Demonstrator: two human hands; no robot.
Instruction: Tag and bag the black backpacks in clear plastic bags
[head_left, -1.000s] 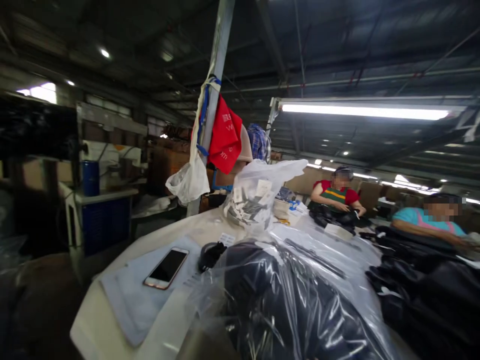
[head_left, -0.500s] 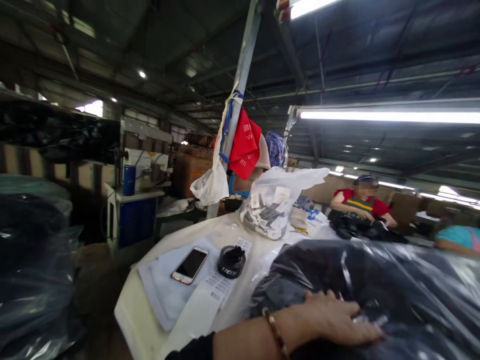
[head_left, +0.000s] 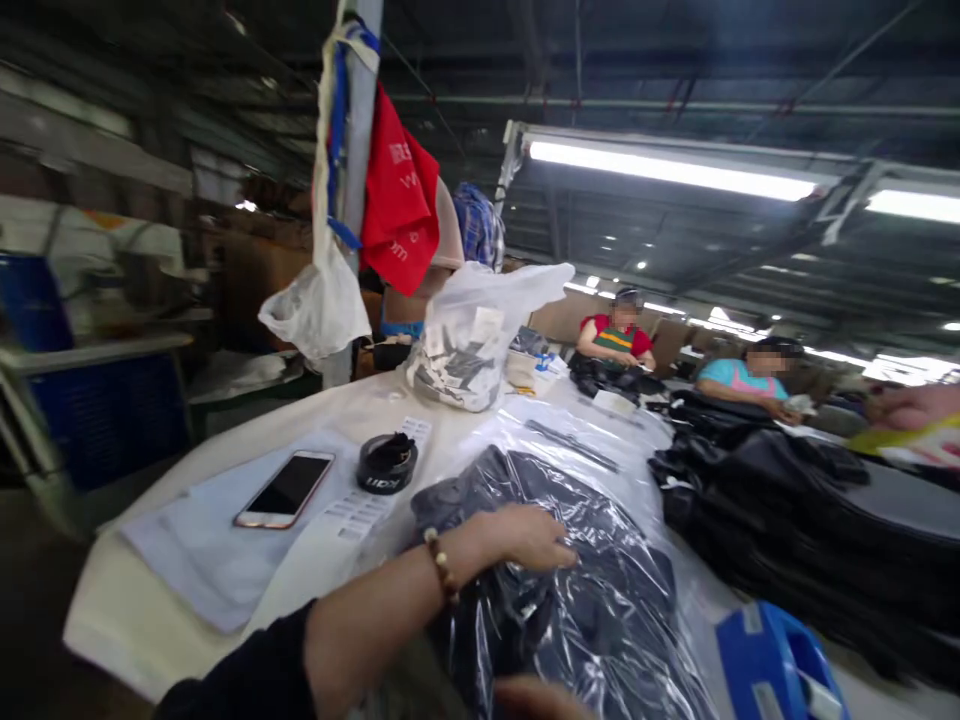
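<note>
Pkg [head_left: 600, 600] on tbl [head_left: 135, 610], lts [head_left: 667, 172] beyond

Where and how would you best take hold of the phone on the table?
I'd grip the phone by its two long edges, thumb on one and fingers on the other, coming from above and the left. It lies flat, screen up, on the pale sheet, so its thin sides seem handiest; the black roll to its right leaves less room there.
</note>
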